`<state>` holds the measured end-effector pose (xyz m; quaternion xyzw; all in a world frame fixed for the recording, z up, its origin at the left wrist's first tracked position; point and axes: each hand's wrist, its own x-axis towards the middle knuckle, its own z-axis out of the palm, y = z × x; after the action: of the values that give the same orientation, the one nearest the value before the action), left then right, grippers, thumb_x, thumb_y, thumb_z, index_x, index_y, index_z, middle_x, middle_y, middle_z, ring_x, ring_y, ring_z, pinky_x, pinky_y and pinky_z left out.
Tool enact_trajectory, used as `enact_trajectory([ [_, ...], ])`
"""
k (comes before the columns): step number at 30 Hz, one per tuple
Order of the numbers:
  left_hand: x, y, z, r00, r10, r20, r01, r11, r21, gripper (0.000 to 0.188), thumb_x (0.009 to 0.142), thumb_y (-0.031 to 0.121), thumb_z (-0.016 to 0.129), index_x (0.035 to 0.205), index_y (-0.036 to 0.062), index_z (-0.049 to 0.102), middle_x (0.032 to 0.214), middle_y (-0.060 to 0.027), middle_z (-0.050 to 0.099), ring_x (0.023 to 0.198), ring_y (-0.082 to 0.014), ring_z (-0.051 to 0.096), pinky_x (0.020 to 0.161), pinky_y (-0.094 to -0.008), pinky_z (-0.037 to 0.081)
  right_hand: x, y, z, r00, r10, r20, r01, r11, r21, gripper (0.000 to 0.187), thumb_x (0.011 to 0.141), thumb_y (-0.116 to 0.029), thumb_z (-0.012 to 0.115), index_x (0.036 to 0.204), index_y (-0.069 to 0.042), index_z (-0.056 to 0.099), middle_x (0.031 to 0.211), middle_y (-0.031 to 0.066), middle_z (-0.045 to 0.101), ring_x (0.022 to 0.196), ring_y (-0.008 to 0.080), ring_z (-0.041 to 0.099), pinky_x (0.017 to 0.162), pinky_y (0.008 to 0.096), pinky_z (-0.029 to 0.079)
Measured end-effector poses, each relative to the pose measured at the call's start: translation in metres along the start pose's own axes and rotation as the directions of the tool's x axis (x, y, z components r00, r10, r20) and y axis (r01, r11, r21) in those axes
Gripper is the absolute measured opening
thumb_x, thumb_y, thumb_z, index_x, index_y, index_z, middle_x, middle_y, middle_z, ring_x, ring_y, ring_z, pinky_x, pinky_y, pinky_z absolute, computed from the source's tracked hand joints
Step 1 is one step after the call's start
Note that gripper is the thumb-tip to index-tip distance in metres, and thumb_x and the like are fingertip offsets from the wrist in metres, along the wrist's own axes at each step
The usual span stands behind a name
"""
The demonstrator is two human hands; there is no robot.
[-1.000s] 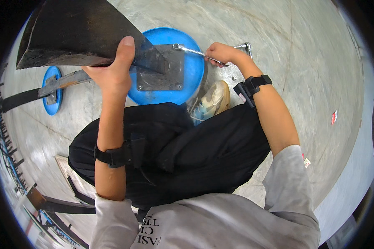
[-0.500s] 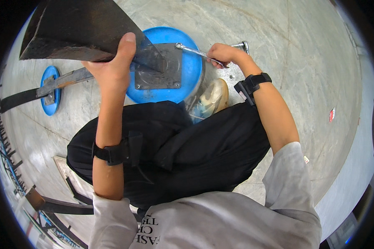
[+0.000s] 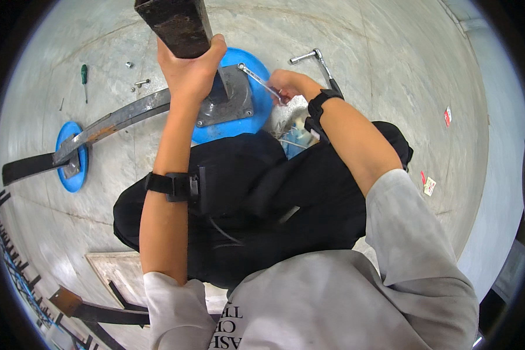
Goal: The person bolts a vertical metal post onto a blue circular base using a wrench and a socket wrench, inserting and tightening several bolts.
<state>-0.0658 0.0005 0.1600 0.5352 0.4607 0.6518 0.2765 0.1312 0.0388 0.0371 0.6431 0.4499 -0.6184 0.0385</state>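
Observation:
My left hand [image 3: 188, 73] is wrapped round a dark square steel post [image 3: 178, 29], just above its foot. The post rises from a square metal base plate [image 3: 233, 96] that rests on a round blue disc [image 3: 256, 125]. With closed fingers, my right hand [image 3: 289, 86] grips the near end of a silver wrench [image 3: 256, 77]. The wrench's ring end sits at the plate's far right corner; what lies under the ring is hidden. Bolts show at the plate's near corners.
A ratchet wrench [image 3: 316, 53] lies on the floor beyond my right wrist. A curved steel bar [image 3: 122, 119] runs left to a smaller blue disc [image 3: 70, 181]. Farther left lie a green-handled screwdriver [image 3: 84, 74] and a small socket [image 3: 129, 65]. My shoe [image 3: 297, 137] is near the large disc.
My right hand has swung the wrench's near end toward me, its ring staying at the plate corner. The view has shifted, showing more floor at the left. My left hand still grips the post.

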Motion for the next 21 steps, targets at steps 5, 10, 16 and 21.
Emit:
enact_trajectory([
  [5,-0.003,0.004,0.004,0.99,-0.137,-0.028,0.137,0.991,-0.003,0.037,0.063,0.009,0.071,0.09,-0.0021,0.049,0.073,-0.0037,0.055,0.061,-0.0101,0.052,0.055,-0.0239,0.044,0.015,0.025,0.031,0.996,-0.065,0.054,0.04,0.927,0.373,0.02,0.084,-0.016,0.047,0.083,0.002,0.057,0.066,0.0156,0.059,0.059,0.0277,0.063,0.045,0.0374,0.047],
  [10,-0.011,0.006,0.002,0.97,-0.194,-0.148,0.187,0.98,-0.066,0.033,0.064,-0.002,0.074,0.09,-0.0028,0.055,0.08,-0.0054,0.059,0.07,-0.0114,0.056,0.063,-0.0258,0.048,0.022,0.036,0.006,0.96,-0.228,-0.161,0.204,0.967,-0.153,0.021,0.081,-0.019,0.05,0.081,-0.003,0.064,0.07,0.0147,0.064,0.06,0.0255,0.064,0.053,0.0384,0.049],
  [16,-0.011,-0.009,-0.009,0.999,0.023,-0.04,-0.029,0.988,-0.15,0.056,0.073,0.008,0.066,0.121,-0.0065,0.041,0.108,-0.0168,0.055,0.097,-0.0197,0.055,0.085,-0.0342,0.046,0.028,0.014,-0.048,0.632,-0.683,-0.365,0.296,0.649,-0.701,0.023,0.08,-0.025,0.055,0.075,-0.006,0.066,0.073,0.0122,0.064,0.075,0.0309,0.061,0.071,0.0417,0.043],
  [21,0.006,-0.003,-0.027,0.952,0.201,0.23,-0.254,0.94,0.229,0.074,0.07,0.028,0.048,0.132,-0.0004,0.021,0.105,-0.0221,0.051,0.099,-0.0297,0.054,0.087,-0.043,0.047,0.023,-0.009,-0.065,0.651,-0.714,-0.258,0.281,0.542,-0.792,0.022,0.083,-0.024,0.055,0.084,-0.005,0.065,0.072,0.0118,0.063,0.076,0.0302,0.06,0.07,0.0406,0.046],
])
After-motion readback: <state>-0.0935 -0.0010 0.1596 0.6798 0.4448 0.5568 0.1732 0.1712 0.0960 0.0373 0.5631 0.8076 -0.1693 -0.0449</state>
